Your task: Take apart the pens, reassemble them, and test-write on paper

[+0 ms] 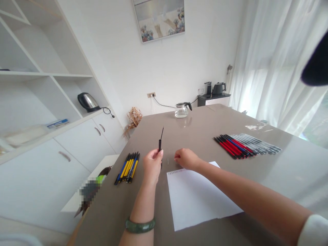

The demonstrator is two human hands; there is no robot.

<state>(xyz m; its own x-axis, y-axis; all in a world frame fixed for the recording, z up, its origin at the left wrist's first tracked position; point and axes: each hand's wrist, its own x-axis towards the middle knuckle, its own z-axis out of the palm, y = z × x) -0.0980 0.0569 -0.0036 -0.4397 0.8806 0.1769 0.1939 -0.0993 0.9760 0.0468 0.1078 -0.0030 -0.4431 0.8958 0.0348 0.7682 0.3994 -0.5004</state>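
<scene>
My left hand point(153, 160) is pinched around a black pen barrel point(160, 145), held upright above the table. A thin dark refill point(162, 132) sticks up out of its top end. To the right, my right hand point(187, 158) is low over the table at the top edge of a white sheet of paper point(200, 198), its fingers curled in. Whatever those fingers may hold is hidden. Between the two hands lies a small metal spring point(167, 161). A row of yellow, blue and black pens point(128, 167) lies left of my left hand.
On the right of the brown table point(143, 133) lie several red, blue and black pens point(232, 147) beside clear ones point(258, 143). Farther back are a glass pot point(181, 111) and some white scraps point(255, 126). Shelves with a kettle point(88, 101) stand at the left.
</scene>
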